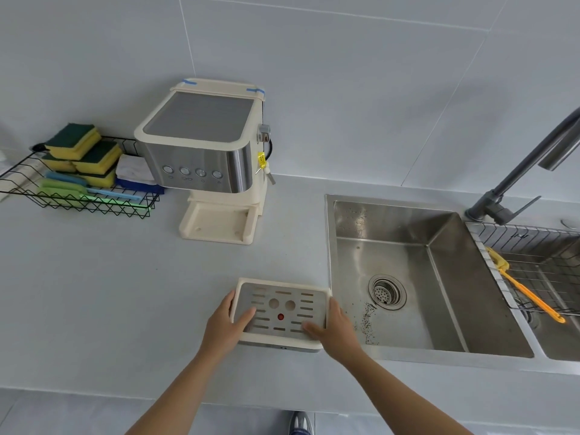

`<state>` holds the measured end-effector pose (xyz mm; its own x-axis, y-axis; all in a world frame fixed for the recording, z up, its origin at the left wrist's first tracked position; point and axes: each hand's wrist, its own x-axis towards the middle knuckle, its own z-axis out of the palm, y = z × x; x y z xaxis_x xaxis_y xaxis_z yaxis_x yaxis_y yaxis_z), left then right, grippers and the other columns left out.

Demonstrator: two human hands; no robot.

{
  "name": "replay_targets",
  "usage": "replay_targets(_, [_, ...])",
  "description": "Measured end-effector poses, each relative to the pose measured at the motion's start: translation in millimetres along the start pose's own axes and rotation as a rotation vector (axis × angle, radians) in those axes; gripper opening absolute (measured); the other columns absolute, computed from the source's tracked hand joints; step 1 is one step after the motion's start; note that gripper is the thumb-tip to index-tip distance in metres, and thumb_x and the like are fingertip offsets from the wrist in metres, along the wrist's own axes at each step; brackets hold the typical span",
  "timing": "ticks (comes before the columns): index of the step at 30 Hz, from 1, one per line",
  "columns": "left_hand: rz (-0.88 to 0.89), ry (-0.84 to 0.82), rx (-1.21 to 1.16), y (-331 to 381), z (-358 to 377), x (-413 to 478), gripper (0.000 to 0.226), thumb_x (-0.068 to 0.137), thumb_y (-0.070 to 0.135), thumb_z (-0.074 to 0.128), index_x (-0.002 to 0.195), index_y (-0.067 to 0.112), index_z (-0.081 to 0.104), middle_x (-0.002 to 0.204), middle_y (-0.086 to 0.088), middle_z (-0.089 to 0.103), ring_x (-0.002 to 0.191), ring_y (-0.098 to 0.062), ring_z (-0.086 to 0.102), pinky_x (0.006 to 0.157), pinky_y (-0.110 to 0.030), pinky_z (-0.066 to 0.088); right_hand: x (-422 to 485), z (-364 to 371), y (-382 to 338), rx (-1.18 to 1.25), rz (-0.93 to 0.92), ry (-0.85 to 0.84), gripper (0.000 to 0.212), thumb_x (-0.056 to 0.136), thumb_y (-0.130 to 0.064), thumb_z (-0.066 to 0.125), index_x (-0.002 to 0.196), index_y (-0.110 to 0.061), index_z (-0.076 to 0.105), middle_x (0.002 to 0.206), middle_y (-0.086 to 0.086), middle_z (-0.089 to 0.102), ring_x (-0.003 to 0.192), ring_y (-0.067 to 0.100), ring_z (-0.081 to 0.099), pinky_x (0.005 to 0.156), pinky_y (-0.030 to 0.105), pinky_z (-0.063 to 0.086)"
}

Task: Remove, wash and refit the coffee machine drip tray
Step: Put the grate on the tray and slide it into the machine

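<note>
Counter [125,309]: grey, wide, bare apart from the kit listed below. Sink [408,277] to my right, steel; dark specks scattered near its drain [386,291]. Coffee machine [204,146] at the back against the wall, its base slot empty.

Drip tray [282,312] sits on the counter just beside the sink's left rim, well apart from the machine. My left hand [227,324] grips its left edge, thumb on the grate; my right hand [334,328] grips the right edge likewise. Both clamped on the tray, hands apart.

Risk, as I judge it: any liquid inside could slop over the rim if I tilt while carrying it across to the sink. The grate looks loose-fitting and may slide off; I can't tell from this angle whether it is seated.

Tray appearance: cream plastic frame, steel grate with slots and two round holes, small red float [280,316] at centre.
</note>
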<state>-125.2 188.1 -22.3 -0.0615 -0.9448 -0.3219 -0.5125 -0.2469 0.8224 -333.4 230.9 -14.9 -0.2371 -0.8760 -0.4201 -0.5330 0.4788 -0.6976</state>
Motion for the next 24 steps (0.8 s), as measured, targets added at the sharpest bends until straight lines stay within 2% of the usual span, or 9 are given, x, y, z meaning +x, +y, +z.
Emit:
replay_targets(3, [-0.02, -0.039, 0.018, 0, -2, -3, 0.064, 0.086, 0.032, 0.057, 0.142, 0.017, 0.027, 0.138, -0.003, 0.047, 0.123, -0.022, 0.047, 0.102, -0.034, 0.04, -6, 6, -2, 0.087, -0.024, 0.006, 0.054, 0.077, -0.024, 0.071, 0.117, -0.013, 0.037, 0.112, 0.001, 0.051, 0.105, 0.019, 0.052, 0.083, 0.028, 0.049])
replay_targets(5, [-0.03, -0.066, 0.043, 0, -3, -4, 0.068, 0.087, 0.03, 0.056, 0.144, 0.017, 0.021, 0.144, -0.006, 0.041, 0.13, -0.025, 0.041, 0.108, -0.037, 0.036, -9, 9, -2, 0.119, -0.033, 0.02, 0.059, 0.075, -0.022, 0.073, 0.119, -0.013, 0.035, 0.11, -0.002, 0.049, 0.103, 0.017, 0.053, 0.077, 0.021, 0.048])
replay_targets(7, [-0.027, -0.079, 0.079, 1, -3, -5, 0.07, 0.088, 0.026, 0.055, 0.145, 0.016, 0.015, 0.145, -0.008, 0.039, 0.13, -0.026, 0.04, 0.108, -0.037, 0.035, -9, 11, -3, 0.111, -0.037, 0.04, 0.064, 0.074, -0.021, 0.074, 0.122, -0.012, 0.033, 0.114, 0.0, 0.049, 0.104, 0.017, 0.053, 0.074, 0.018, 0.047])
replay_targets(10, [-0.022, -0.096, 0.114, 3, -3, -5, 0.072, 0.089, 0.023, 0.054, 0.145, 0.015, 0.01, 0.144, -0.01, 0.041, 0.129, -0.026, 0.042, 0.108, -0.038, 0.036, -9, 13, -4, 0.077, -0.012, 0.06, 0.079, 0.074, -0.023, 0.074, 0.134, -0.008, 0.025, 0.126, 0.003, 0.047, 0.106, 0.017, 0.05, 0.079, 0.025, 0.046])
replay_targets(12, [-0.023, -0.106, 0.128, 3, -4, -5, 0.072, 0.089, 0.022, 0.055, 0.145, 0.016, 0.01, 0.142, -0.01, 0.043, 0.127, -0.026, 0.044, 0.107, -0.038, 0.037, -8, 13, -5, 0.069, -0.003, 0.064, 0.082, 0.073, -0.022, 0.075, 0.135, -0.008, 0.024, 0.128, 0.004, 0.047, 0.104, 0.016, 0.05, 0.081, 0.028, 0.049])
replay_targets(14, [-0.03, -0.103, 0.143, 4, -6, -4, 0.072, 0.089, 0.022, 0.055, 0.145, 0.016, 0.011, 0.141, -0.009, 0.045, 0.126, -0.025, 0.045, 0.106, -0.036, 0.038, -6, 12, -7, 0.067, -0.002, 0.047, 0.079, 0.073, -0.021, 0.075, 0.132, -0.009, 0.026, 0.127, 0.003, 0.05, 0.106, 0.019, 0.053, 0.08, 0.03, 0.052])
replay_targets(17, [-0.037, -0.083, 0.162, 7, -12, 0, 0.072, 0.088, 0.023, 0.055, 0.145, 0.015, 0.012, 0.14, -0.009, 0.045, 0.126, -0.025, 0.046, 0.104, -0.035, 0.038, 1, 8, -13, 0.072, -0.012, 0.003, 0.071, 0.073, -0.02, 0.075, 0.127, -0.011, 0.029, 0.124, 0.003, 0.052, 0.107, 0.019, 0.054, 0.073, 0.024, 0.051])
replay_targets(20, [-0.038, -0.054, 0.178, 11, -20, 7, 0.072, 0.088, 0.025, 0.056, 0.145, 0.015, 0.013, 0.139, -0.009, 0.047, 0.124, -0.025, 0.047, 0.103, -0.035, 0.04, 10, 3, -23, 0.122, -0.032, -0.037, 0.064, 0.074, -0.016, 0.074, 0.123, -0.016, 0.032, 0.122, 0.001, 0.054, 0.109, 0.018, 0.055, 0.076, 0.022, 0.053])
replay_targets(24, [-0.061, 0.01, 0.17, 21, -31, 17, 0.073, 0.086, 0.025, 0.058, 0.144, 0.016, 0.014, 0.137, -0.009, 0.048, 0.121, -0.026, 0.049, 0.102, -0.037, 0.042, 24, -4, -40, 0.123, -0.089, -0.074, 0.061, 0.077, -0.015, 0.071, 0.122, -0.019, 0.031, 0.122, -0.002, 0.056, 0.106, 0.015, 0.058, 0.058, 0.011, 0.048])
